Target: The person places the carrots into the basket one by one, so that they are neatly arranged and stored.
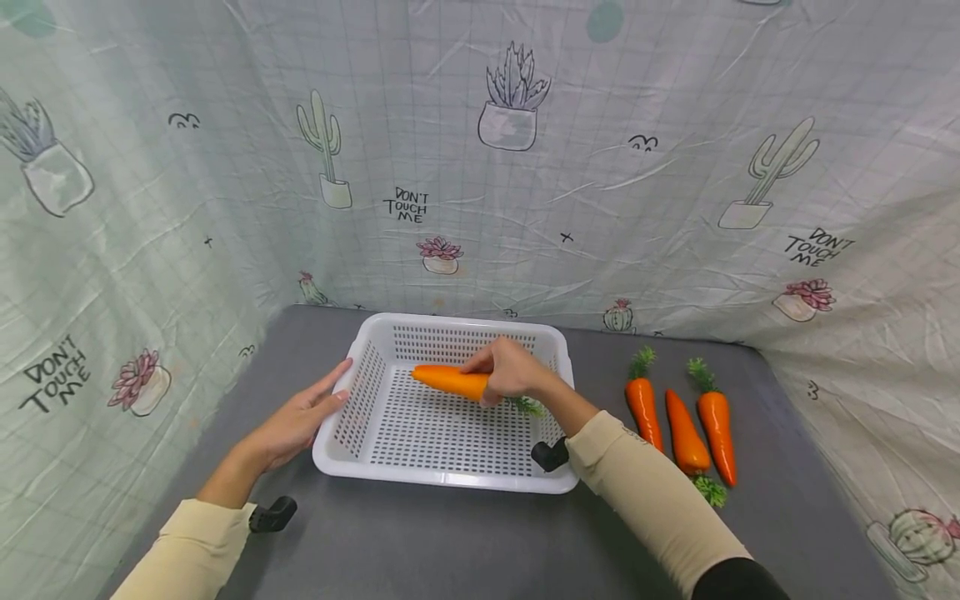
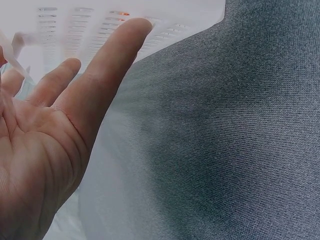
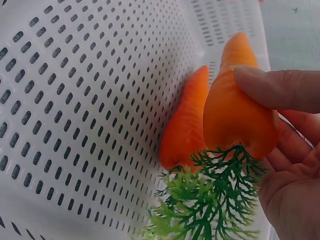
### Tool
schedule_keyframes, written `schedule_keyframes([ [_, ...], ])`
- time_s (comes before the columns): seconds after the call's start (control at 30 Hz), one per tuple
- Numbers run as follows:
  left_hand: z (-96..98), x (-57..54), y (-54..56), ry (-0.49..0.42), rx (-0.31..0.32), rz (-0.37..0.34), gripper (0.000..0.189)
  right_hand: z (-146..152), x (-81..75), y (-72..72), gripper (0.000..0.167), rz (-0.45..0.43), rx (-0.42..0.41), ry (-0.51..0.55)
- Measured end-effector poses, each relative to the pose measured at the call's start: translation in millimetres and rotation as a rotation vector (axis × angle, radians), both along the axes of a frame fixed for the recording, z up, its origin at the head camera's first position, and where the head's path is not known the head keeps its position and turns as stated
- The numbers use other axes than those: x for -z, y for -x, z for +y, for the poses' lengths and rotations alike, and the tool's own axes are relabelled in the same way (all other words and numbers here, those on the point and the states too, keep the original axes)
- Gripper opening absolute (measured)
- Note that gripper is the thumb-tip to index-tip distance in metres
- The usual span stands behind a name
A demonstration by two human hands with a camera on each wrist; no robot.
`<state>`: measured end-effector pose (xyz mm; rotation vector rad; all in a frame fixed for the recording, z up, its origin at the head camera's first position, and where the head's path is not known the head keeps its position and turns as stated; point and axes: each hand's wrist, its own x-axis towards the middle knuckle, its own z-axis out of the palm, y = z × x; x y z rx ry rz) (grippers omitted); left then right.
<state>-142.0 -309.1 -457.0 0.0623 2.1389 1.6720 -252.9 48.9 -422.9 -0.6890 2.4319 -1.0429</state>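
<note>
A white perforated plastic basket (image 1: 450, 480) sits on the dark grey tabletop. My right hand (image 1: 513, 367) is inside it, gripping an orange carrot (image 1: 448, 380) near its leafy end, thumb on top. The tip points left in the head view. Beneath and beside the held carrot, the right wrist view shows a second carrot (image 3: 184, 122) lying on the basket floor; the head view hides most of it. My left hand (image 1: 303, 419) rests against the basket's left side with fingers extended, and the left wrist view shows its fingers (image 2: 107, 70) straight along the wall.
Right of the basket, three more carrots lie on the table: a left one (image 1: 642, 410), a middle one (image 1: 686, 437) with its leaves toward me, and a right one (image 1: 717, 435). A printed curtain (image 1: 450, 275) rises behind and along both sides.
</note>
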Motion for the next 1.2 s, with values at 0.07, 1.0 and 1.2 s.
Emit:
schedule_keyframes([
  [0.07, -0.2, 0.5, -0.2, -0.002, 0.001, 0.003, 0.070, -1, 1.4, 0.1, 0.059, 0.005, 0.003, -0.006],
  [1.0, -0.1, -0.8, -2.3, -0.005, -0.003, -0.002, 0.068, -3, 10.5, 3.1, 0.059, 0.023, -0.035, -0.041],
  [1.2, -0.6, -1.8, -2.4, -0.005, -0.006, -0.008, 0.068, -5, 11.3, 2.1, 0.060, 0.012, -0.021, -0.049],
])
